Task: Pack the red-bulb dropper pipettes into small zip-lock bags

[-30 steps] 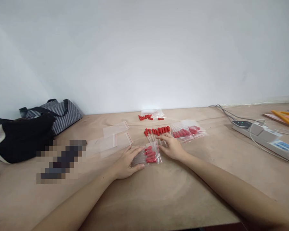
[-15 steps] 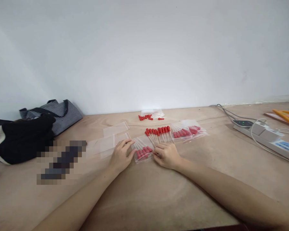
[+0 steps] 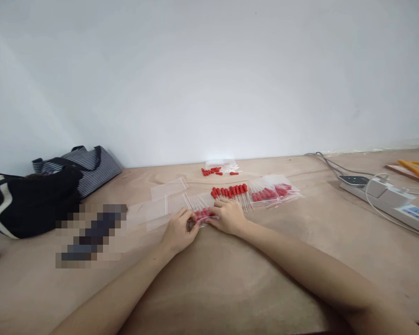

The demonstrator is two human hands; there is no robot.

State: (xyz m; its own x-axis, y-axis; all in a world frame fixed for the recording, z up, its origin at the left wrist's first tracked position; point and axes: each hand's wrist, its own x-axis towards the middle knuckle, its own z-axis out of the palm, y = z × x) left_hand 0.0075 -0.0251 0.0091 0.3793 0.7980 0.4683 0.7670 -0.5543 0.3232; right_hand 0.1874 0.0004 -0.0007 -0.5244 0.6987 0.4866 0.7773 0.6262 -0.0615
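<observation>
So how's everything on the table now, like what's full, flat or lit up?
Clear plastic bag of red-bulbed droppers: filled, held by left hand and right hand; can't tell if sealed
Red-bulbed clear droppers: loose, in a row
Clear plastic bags at the left: flat
Clear plastic bags at the right: filled
White rectangular power strip: adapters plugged in
Small black box: green lights on
Black cloth bag: slumped

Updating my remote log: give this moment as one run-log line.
left hand: on clear bag, left side | right hand: on its right side | inside: red-tipped sticks | beyond right hand: loose red-tipped row
</observation>
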